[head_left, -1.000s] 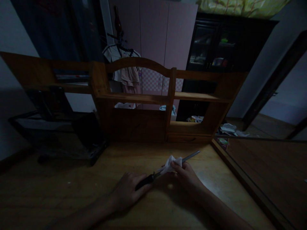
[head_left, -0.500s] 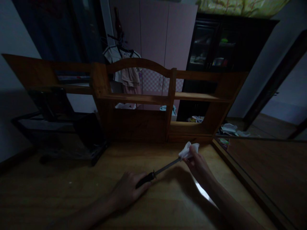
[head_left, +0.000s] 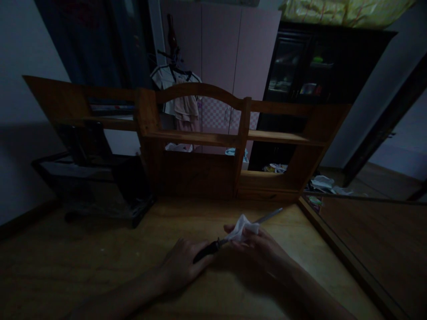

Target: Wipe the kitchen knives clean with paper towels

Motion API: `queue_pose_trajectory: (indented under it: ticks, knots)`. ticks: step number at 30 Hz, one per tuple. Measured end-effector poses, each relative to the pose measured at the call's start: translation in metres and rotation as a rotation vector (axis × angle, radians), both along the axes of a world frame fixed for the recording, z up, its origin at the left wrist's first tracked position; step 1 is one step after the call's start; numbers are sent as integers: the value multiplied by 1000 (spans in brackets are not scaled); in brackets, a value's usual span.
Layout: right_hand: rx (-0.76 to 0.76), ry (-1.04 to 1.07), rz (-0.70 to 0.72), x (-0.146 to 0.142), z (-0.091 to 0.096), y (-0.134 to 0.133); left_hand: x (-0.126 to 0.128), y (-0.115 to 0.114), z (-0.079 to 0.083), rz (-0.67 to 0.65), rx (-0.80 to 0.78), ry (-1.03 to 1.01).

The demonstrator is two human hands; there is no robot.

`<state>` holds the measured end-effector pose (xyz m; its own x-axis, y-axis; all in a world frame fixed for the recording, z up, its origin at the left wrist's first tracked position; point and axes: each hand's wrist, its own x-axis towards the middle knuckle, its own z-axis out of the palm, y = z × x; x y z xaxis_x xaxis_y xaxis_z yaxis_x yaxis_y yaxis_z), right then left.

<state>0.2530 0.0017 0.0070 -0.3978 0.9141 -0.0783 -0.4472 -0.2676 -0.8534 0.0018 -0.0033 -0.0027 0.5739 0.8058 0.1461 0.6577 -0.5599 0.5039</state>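
Observation:
My left hand [head_left: 180,266] is closed around the black handle of a sharpening steel [head_left: 271,215], a thin grey rod with a small guard at the handle. The rod slants up to the right above the wooden tabletop [head_left: 160,222]. A crumpled white tissue [head_left: 243,226] is folded over the rod just beyond the guard. My right hand [head_left: 263,250] pinches this tissue against the rod, its fingers partly covered by it. Past the tissue the rod's far end shows bare.
A wooden shelf unit [head_left: 195,138] rises along the table's back edge. A black metal-framed rack [head_left: 83,173] stands at the left. Beyond are hanging clothes [head_left: 185,102], a pink wardrobe [head_left: 220,49] and a dark cabinet [head_left: 347,58]. A raised wooden edge [head_left: 333,240] borders the right side.
My right hand has slid the tissue down the rod from its far tip to near the guard, uncovering the tip. The left hand keeps its grip. The view has shifted slightly.

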Motion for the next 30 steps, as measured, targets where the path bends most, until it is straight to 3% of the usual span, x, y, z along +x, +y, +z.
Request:
queue_pose_trajectory:
  ticks: [3,6,10,17,22,30]
  knots:
    - [49,-63,120,-15,-8,-10,-1,0,-4,-34,64,47]
    - [95,-118,110,-18,-14,-12,-3,1,-8,-59,125,81]
    - [81,-187,-14,-9,-11,-7,-5,3,-7,-52,164,80]
    - [18,-113,-324,19,-10,16,-8,7,-7,8,128,106]
    - [56,-108,-467,36,-14,31,-9,10,-10,19,154,99]
    - [144,-162,-597,45,9,34,-11,7,-6,26,172,116]
